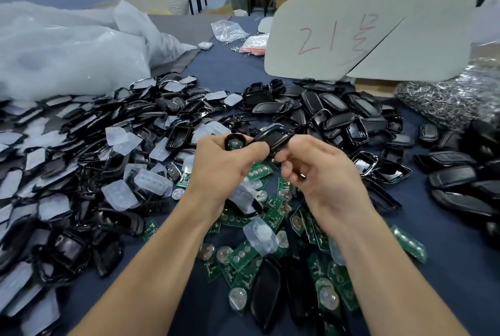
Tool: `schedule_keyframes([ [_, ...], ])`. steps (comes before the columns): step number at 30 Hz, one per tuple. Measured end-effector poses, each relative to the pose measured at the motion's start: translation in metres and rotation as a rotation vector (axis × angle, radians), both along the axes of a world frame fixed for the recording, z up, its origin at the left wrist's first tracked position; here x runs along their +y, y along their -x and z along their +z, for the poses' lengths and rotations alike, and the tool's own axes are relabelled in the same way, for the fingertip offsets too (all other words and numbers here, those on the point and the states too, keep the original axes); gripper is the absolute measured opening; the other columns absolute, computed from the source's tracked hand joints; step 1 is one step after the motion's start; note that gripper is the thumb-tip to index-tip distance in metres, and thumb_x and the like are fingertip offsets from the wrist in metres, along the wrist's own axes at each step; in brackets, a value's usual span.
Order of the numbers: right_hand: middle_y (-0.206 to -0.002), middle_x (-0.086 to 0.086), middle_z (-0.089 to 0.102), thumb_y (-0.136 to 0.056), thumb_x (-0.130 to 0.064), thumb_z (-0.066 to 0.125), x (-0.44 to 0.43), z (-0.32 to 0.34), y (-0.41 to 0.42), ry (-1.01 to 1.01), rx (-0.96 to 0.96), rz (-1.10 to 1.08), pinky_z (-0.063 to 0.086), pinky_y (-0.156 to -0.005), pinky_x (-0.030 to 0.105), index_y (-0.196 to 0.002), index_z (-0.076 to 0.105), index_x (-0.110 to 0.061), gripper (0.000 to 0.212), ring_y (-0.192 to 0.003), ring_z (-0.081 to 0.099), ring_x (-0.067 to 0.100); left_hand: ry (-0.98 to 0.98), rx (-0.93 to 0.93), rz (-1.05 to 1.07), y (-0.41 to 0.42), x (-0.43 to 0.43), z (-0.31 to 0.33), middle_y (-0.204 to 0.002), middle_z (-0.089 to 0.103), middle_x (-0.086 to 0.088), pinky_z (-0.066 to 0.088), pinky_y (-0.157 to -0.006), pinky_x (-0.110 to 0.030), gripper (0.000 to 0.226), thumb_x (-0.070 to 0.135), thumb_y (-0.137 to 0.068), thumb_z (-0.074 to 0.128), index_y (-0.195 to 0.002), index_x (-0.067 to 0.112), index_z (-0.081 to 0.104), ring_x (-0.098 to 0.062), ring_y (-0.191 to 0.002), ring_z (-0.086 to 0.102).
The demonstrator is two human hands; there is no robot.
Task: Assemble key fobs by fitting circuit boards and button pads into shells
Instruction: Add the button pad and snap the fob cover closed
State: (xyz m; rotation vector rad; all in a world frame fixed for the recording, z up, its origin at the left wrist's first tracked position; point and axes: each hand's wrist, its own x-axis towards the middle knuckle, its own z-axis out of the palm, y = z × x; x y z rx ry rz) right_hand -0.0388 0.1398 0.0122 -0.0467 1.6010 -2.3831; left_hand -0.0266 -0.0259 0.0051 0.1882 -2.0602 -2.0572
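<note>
Two hands at frame centre: left hand [227, 165] fingers clenched round shell half [237, 135] holding green board [233, 144], right hand [322, 173] fingers pinching black cover [274, 136]. Likely light, stiff, glossy-slippery; grip rims, avoid fragile board.

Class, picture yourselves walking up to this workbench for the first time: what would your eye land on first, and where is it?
At the centre, the left hand grips a black shell with a green board inside, and the right hand holds a second shell beside it. A white card marked 21 in red stands at the back right; loose green circuit boards lie between the forearms.
</note>
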Motion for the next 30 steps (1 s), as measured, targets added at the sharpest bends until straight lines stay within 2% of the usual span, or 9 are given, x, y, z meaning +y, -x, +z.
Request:
schedule_keyframes([
  [3,-0.069,0.007,0.067,-0.089,-0.001,0.071,-0.003,-0.004,0.0,-0.103,0.078,-0.071,0.043,-0.055,0.021,-0.075,0.08,-0.015,0.022,-0.056,0.052,0.013,-0.045,-0.054,-0.035,0.0,0.002,0.0,-0.044,0.039,0.002,0.025,-0.041,-0.021,0.028,0.022,-0.069,0.083,-0.053,0.02,0.059,-0.013,-0.039,0.03],
  [5,-0.067,0.006,0.067,-0.09,0.0,0.071,-0.004,-0.003,0.0,-0.097,0.054,-0.11,0.041,-0.053,0.021,-0.077,0.078,-0.012,0.019,-0.055,0.051,0.014,-0.036,-0.058,-0.051,0.0,0.003,0.0,-0.044,0.042,0.001,0.026,-0.04,-0.02,0.023,0.022,-0.068,0.083,-0.06,0.014,0.064,-0.012,-0.038,0.032],
  [8,-0.065,0.007,0.066,-0.09,0.001,0.071,-0.003,-0.004,0.002,-0.071,0.008,-0.165,0.039,-0.05,0.022,-0.079,0.076,-0.009,0.015,-0.053,0.05,0.014,-0.061,-0.052,-0.058,-0.001,0.004,0.003,-0.044,0.046,0.005,0.029,-0.039,-0.019,0.004,0.02,-0.068,0.081,-0.067,0.019,0.078,-0.009,-0.038,0.036],
  [16,-0.066,0.005,0.068,-0.093,-0.002,0.069,-0.007,-0.004,-0.002,-0.062,0.016,-0.206,0.042,-0.052,0.022,-0.073,0.079,-0.014,0.026,-0.054,0.054,0.012,-0.14,-0.052,-0.069,-0.003,0.003,0.006,-0.045,0.048,0.005,0.03,-0.038,-0.017,0.006,0.015,-0.069,0.079,-0.068,0.021,0.079,-0.007,-0.037,0.038],
  [19,-0.073,0.007,0.074,-0.094,-0.011,0.073,-0.016,-0.011,-0.003,-0.213,0.104,-0.31,0.051,-0.057,0.026,-0.078,0.078,-0.014,0.017,-0.061,0.067,0.016,0.102,0.082,0.193,-0.002,0.008,0.003,-0.051,0.063,0.014,0.044,-0.047,-0.015,0.025,0.014,-0.074,0.085,-0.066,0.037,0.08,-0.002,-0.045,0.054],
  [22,-0.081,0.006,0.079,-0.094,-0.012,0.073,-0.026,-0.015,-0.007,-0.16,0.112,-0.276,0.062,-0.068,0.032,-0.086,0.08,-0.015,0.011,-0.077,0.077,0.022,0.4,0.185,0.307,-0.007,0.015,0.0,-0.063,0.07,0.025,0.05,-0.055,-0.014,0.024,0.028,-0.075,0.083,-0.064,0.048,0.074,0.004,-0.057,0.065],
  [24,-0.086,0.007,0.08,-0.095,-0.01,0.072,-0.03,-0.015,-0.008,-0.121,0.086,-0.253,0.064,-0.073,0.035,-0.094,0.08,-0.012,0.008,-0.084,0.078,0.024,0.448,0.205,0.29,-0.01,0.018,-0.001,-0.066,0.07,0.028,0.05,-0.055,-0.013,0.018,0.033,-0.074,0.082,-0.069,0.048,0.073,0.005,-0.059,0.067],
  [27,-0.088,0.01,0.079,-0.096,-0.008,0.07,-0.03,-0.013,-0.008,-0.039,0.037,-0.252,0.065,-0.074,0.035,-0.092,0.08,-0.013,0.012,-0.081,0.075,0.023,0.455,0.24,0.248,-0.01,0.02,-0.004,-0.069,0.072,0.026,0.048,-0.055,-0.009,0.015,0.024,-0.079,0.087,-0.079,0.037,0.08,0.004,-0.06,0.068],
  [30,-0.091,0.013,0.078,-0.097,-0.007,0.067,-0.027,-0.01,-0.008,0.034,-0.008,-0.222,0.065,-0.077,0.034,-0.091,0.08,-0.014,0.015,-0.081,0.072,0.022,0.446,0.27,0.192,-0.011,0.021,-0.004,-0.072,0.075,0.024,0.052,-0.056,-0.015,0.017,0.019,-0.083,0.086,-0.087,0.034,0.083,0.003,-0.064,0.071],
])
